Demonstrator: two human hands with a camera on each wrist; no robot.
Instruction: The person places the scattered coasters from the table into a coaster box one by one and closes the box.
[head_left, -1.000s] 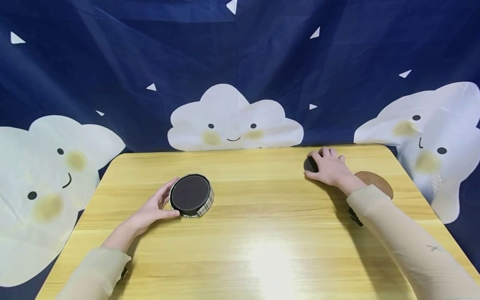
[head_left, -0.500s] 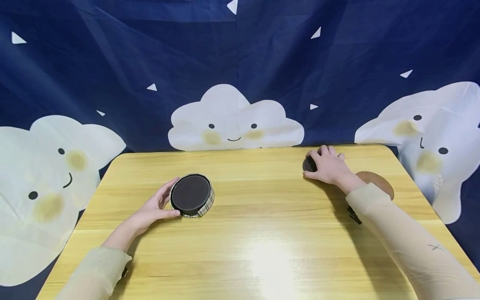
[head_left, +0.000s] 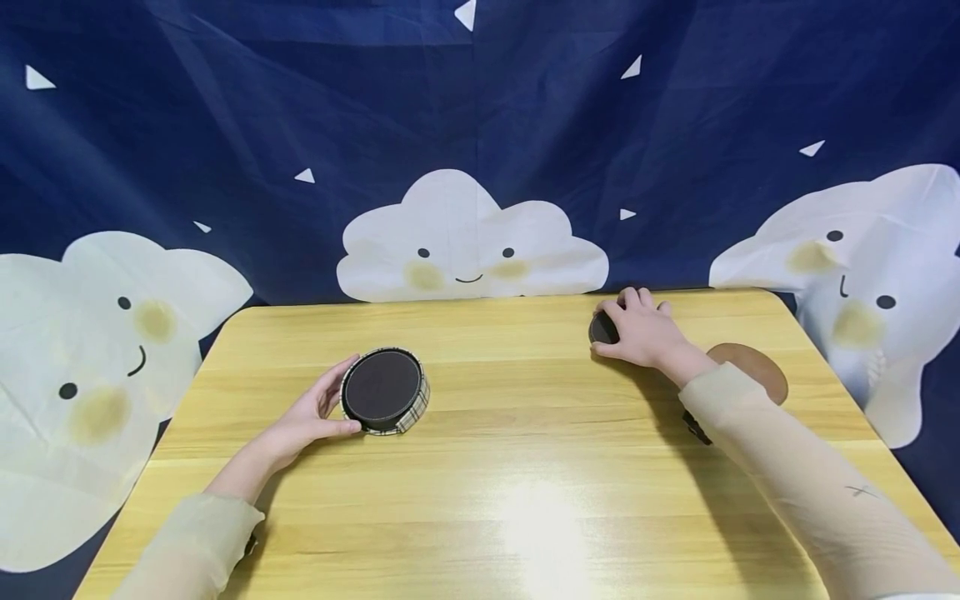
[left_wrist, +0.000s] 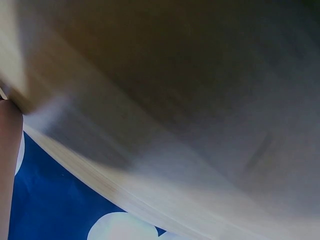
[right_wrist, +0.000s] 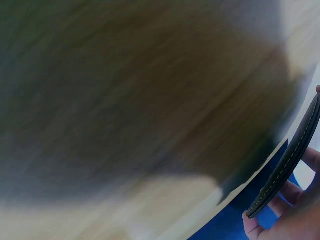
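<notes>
On the left of the table, my left hand [head_left: 303, 423] holds a round plaid-sided coaster holder [head_left: 417, 407], thumb at its near side and fingers behind. A dark round coaster [head_left: 382, 385] lies inside the holder. Toward the back right, my right hand [head_left: 643, 335] grips another dark round coaster [head_left: 603, 328] from above, its fingers spread over the rim. The right wrist view shows this coaster [right_wrist: 285, 167] nearly edge-on, tilted, with a pale stitched edge between the fingers. Only a strip of my left hand [left_wrist: 9, 165] shows in the left wrist view; the holder is mostly hidden there.
A brown round coaster [head_left: 753, 373] lies on the wooden table [head_left: 480, 492] at the right, partly covered by my right sleeve. Behind the table's back edge hangs a dark blue cloth [head_left: 480, 100] printed with white clouds.
My right hand, with the dark coaster in it, has moved slightly to the left along the back of the table. My left hand and the holder have stayed in place.
</notes>
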